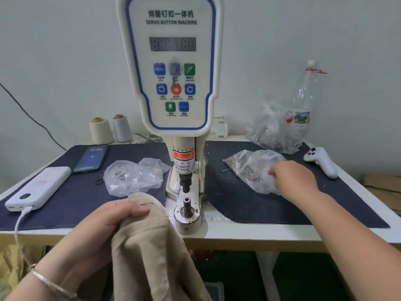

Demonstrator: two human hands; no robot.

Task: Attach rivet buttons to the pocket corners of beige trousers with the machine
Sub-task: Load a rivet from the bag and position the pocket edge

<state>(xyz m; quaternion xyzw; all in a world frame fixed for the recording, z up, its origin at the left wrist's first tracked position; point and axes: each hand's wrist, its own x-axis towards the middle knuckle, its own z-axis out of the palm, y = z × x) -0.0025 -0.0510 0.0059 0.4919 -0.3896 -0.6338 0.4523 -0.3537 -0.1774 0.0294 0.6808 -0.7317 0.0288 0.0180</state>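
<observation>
No rivet shows yet on the beige trousers [149,246], gripped in the left hand [104,224] at the desk's [249,232] front edge just beside the machine's [173,61] bare lower die [187,208], while the right hand [293,179], fingers hidden, reaches into the rivet bag [249,168] mid-right, with open cloth around.

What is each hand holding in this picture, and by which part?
The left hand grips the beige cotton trousers at a bunched upper fold. The right hand reaches into the clear plastic bag; whether its fingers hold anything cannot be told.
</observation>
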